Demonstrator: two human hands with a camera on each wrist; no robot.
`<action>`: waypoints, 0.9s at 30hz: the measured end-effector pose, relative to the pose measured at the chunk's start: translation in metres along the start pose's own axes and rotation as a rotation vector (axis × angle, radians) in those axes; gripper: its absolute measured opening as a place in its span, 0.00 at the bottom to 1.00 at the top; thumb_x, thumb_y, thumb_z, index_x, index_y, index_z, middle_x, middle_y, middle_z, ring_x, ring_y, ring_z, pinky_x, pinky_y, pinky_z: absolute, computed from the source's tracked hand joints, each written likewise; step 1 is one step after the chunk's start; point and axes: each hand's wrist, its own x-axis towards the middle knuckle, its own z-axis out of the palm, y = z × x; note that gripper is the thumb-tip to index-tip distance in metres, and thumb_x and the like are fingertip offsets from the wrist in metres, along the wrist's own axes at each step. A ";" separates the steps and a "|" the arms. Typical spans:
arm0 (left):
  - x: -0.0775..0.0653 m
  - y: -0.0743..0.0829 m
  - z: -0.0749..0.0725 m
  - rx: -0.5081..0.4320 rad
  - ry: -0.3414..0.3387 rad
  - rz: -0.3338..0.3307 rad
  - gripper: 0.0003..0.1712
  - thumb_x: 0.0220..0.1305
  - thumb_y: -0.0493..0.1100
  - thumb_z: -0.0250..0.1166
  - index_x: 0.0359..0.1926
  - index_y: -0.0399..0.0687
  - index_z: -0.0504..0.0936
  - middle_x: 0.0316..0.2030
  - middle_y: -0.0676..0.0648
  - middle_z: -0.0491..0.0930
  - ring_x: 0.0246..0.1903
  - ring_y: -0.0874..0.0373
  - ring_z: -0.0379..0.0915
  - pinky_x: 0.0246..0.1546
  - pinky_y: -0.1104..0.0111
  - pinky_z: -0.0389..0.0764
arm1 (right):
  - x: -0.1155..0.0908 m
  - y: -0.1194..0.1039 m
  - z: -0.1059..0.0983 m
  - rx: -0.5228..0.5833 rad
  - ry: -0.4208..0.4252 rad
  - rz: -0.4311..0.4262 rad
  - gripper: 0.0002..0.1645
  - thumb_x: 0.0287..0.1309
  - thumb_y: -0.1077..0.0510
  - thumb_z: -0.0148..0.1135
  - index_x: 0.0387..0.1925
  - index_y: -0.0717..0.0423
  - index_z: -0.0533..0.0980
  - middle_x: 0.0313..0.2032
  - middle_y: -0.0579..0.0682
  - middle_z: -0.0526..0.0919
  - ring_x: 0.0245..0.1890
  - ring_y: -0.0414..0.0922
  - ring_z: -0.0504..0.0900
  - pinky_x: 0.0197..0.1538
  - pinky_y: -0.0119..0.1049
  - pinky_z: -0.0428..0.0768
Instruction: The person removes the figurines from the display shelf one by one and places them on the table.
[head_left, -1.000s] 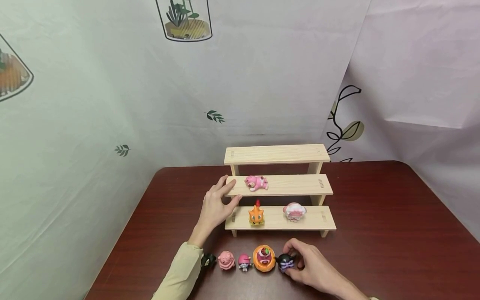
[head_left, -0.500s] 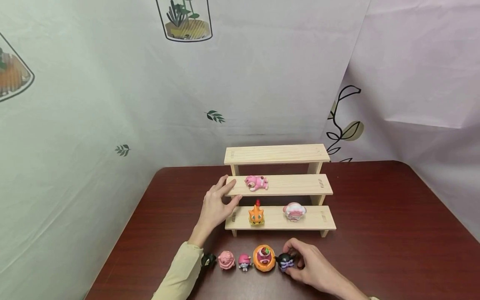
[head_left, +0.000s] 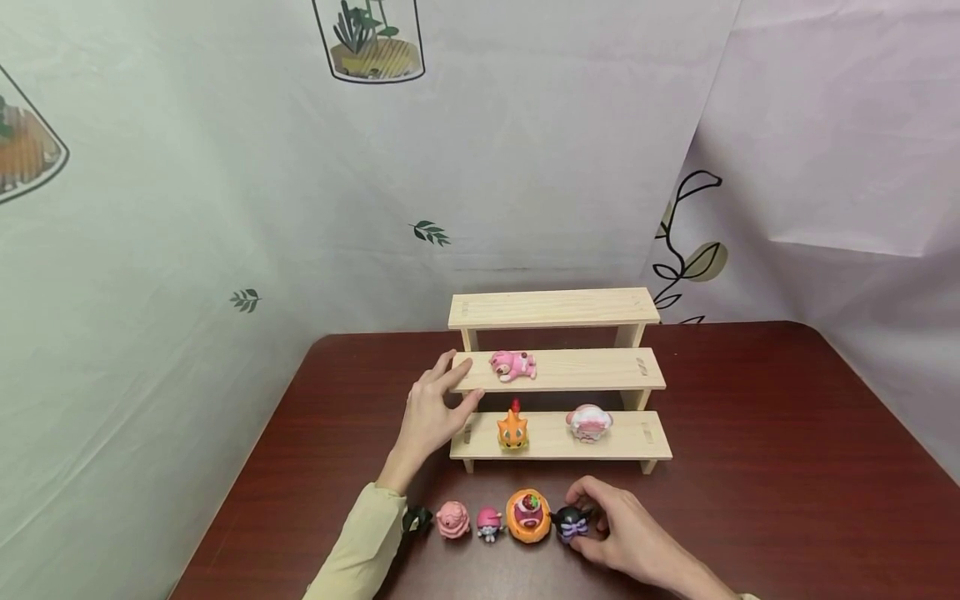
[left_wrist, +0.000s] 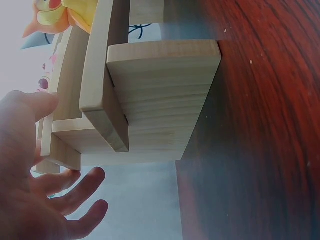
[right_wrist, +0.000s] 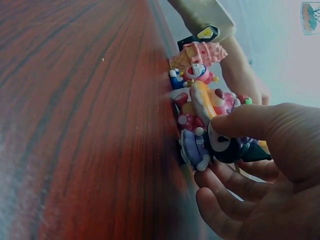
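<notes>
My left hand (head_left: 432, 410) holds the left end of the middle board of a three-tier wooden display shelf (head_left: 588, 369); in the left wrist view the thumb (left_wrist: 44, 105) lies at the board's front edge, other fingers beyond its end. My right hand (head_left: 633, 533) pinches a small black-headed figurine (head_left: 572, 525) with a purple bow, at the right end of a row on the table. The right wrist view shows its pale purple dress (right_wrist: 192, 147) between thumb and fingers. Beside it sits a round orange figurine with a strawberry on top (head_left: 528, 517).
The row continues left with a pink-hatted figurine (head_left: 489, 525), a pink ice-cream-like figurine (head_left: 453, 520) and a black one (head_left: 415, 520) partly behind the left sleeve. On the shelf are a lying pink figurine (head_left: 513, 365), an orange one (head_left: 513, 432) and a white-and-pink one (head_left: 589, 423).
</notes>
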 end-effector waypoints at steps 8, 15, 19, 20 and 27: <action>0.000 0.000 -0.001 0.000 -0.008 -0.014 0.28 0.58 0.48 0.74 0.58 0.42 0.84 0.61 0.32 0.75 0.51 0.31 0.76 0.49 0.38 0.73 | -0.002 0.001 -0.005 -0.004 0.004 -0.009 0.28 0.41 0.69 0.78 0.44 0.54 0.75 0.36 0.40 0.82 0.33 0.32 0.80 0.29 0.32 0.78; 0.000 -0.001 0.000 0.011 -0.001 -0.007 0.28 0.57 0.48 0.74 0.58 0.42 0.84 0.60 0.32 0.76 0.49 0.32 0.77 0.47 0.38 0.74 | -0.005 0.000 -0.015 -0.043 -0.026 0.014 0.33 0.39 0.59 0.82 0.48 0.53 0.74 0.40 0.41 0.81 0.36 0.37 0.80 0.34 0.34 0.78; 0.000 -0.001 0.000 0.009 -0.002 -0.005 0.28 0.57 0.48 0.74 0.58 0.42 0.84 0.60 0.32 0.76 0.49 0.32 0.77 0.47 0.38 0.74 | -0.007 -0.003 -0.020 -0.065 -0.031 0.029 0.34 0.39 0.56 0.83 0.48 0.52 0.74 0.40 0.42 0.81 0.36 0.39 0.80 0.36 0.35 0.78; 0.000 -0.001 0.000 0.009 -0.003 -0.006 0.28 0.57 0.48 0.74 0.58 0.42 0.84 0.60 0.32 0.76 0.49 0.32 0.77 0.47 0.38 0.74 | -0.008 -0.003 -0.021 -0.072 -0.027 0.034 0.34 0.39 0.56 0.83 0.49 0.52 0.74 0.40 0.42 0.81 0.36 0.39 0.80 0.36 0.35 0.78; 0.000 -0.002 0.000 0.008 -0.005 -0.010 0.28 0.58 0.48 0.74 0.58 0.42 0.84 0.60 0.33 0.75 0.50 0.32 0.77 0.47 0.38 0.74 | -0.004 -0.009 -0.030 -0.116 0.042 -0.005 0.31 0.41 0.59 0.82 0.48 0.51 0.75 0.38 0.44 0.81 0.35 0.39 0.81 0.33 0.34 0.78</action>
